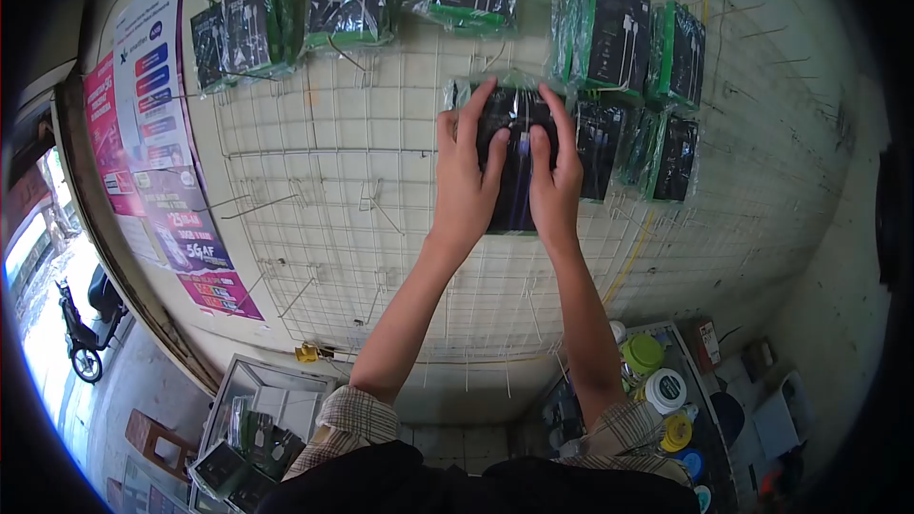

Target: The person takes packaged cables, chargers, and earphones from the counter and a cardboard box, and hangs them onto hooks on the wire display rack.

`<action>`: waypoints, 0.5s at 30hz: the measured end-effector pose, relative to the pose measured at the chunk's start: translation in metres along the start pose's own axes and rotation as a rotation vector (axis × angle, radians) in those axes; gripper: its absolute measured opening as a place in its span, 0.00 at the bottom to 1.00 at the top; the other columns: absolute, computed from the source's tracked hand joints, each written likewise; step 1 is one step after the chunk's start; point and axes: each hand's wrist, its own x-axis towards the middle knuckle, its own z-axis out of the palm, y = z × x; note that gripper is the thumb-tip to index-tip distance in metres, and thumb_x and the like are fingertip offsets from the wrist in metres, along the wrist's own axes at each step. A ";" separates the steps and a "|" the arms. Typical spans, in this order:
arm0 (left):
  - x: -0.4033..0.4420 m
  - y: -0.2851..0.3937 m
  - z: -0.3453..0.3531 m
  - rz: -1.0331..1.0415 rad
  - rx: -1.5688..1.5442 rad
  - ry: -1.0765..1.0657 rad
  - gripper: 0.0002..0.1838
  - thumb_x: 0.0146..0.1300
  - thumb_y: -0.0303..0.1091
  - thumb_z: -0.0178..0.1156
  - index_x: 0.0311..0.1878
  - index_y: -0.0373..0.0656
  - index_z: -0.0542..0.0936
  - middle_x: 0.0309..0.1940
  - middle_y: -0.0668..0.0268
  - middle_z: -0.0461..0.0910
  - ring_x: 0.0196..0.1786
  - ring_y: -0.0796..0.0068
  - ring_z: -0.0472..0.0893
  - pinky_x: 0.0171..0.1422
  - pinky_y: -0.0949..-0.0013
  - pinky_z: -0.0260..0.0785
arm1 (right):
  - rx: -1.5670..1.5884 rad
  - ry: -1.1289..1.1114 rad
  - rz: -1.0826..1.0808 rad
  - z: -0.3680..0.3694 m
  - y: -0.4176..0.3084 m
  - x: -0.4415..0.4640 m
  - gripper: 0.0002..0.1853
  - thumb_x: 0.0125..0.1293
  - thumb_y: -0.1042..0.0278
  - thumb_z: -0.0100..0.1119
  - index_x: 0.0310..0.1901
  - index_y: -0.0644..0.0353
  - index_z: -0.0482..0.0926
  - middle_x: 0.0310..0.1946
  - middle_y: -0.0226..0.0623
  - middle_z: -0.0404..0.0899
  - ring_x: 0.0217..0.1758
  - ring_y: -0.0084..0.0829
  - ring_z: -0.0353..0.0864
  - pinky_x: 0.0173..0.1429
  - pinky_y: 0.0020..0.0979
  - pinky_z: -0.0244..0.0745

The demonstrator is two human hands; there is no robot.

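Note:
Both of my hands are raised to a wire grid rack (333, 181) on the wall. Between them is a black and green boxed charging cable in clear plastic (514, 186), upright against the grid. My left hand (466, 157) grips its left side, the thumb on the front and fingers near the top edge. My right hand (557, 162) grips the right side in the same way. Whether the pack hangs on a hook is hidden. Just right of it hangs a similar black pack (600, 148).
More boxed cables (614, 38) hang above and to the right. Bare hooks (262, 205) stick out at left. Posters (171, 162) line the left wall. Below are a glass case (252, 381) with loose packs (249, 452) and a counter with several lidded jars (664, 388).

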 end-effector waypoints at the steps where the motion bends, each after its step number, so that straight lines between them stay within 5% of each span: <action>1: 0.007 -0.003 0.002 0.009 0.001 -0.001 0.26 0.61 0.26 0.51 0.64 0.48 0.61 0.45 0.52 0.64 0.46 0.56 0.69 0.52 0.64 0.63 | -0.023 0.013 -0.020 0.005 0.000 0.008 0.19 0.67 0.72 0.43 0.60 0.59 0.65 0.56 0.42 0.69 0.60 0.36 0.68 0.60 0.33 0.63; 3: 0.020 -0.009 0.006 0.040 0.055 0.048 0.27 0.62 0.27 0.50 0.65 0.51 0.60 0.46 0.50 0.64 0.45 0.53 0.70 0.51 0.61 0.64 | -0.052 0.026 -0.046 0.011 0.003 0.021 0.19 0.67 0.72 0.44 0.59 0.58 0.65 0.56 0.42 0.69 0.59 0.38 0.69 0.60 0.34 0.63; 4: 0.024 -0.012 0.007 -0.013 0.058 0.040 0.26 0.63 0.28 0.49 0.66 0.50 0.59 0.41 0.54 0.65 0.42 0.62 0.69 0.52 0.66 0.63 | -0.076 0.033 -0.065 0.013 0.006 0.026 0.19 0.67 0.72 0.44 0.59 0.58 0.65 0.56 0.42 0.70 0.59 0.38 0.69 0.60 0.34 0.63; 15: 0.031 -0.055 0.021 -0.212 0.131 -0.092 0.28 0.63 0.31 0.50 0.66 0.55 0.58 0.44 0.49 0.63 0.42 0.56 0.72 0.49 0.62 0.66 | -0.148 -0.011 0.074 0.030 0.053 0.031 0.18 0.68 0.68 0.43 0.59 0.55 0.65 0.55 0.44 0.70 0.58 0.41 0.70 0.58 0.34 0.64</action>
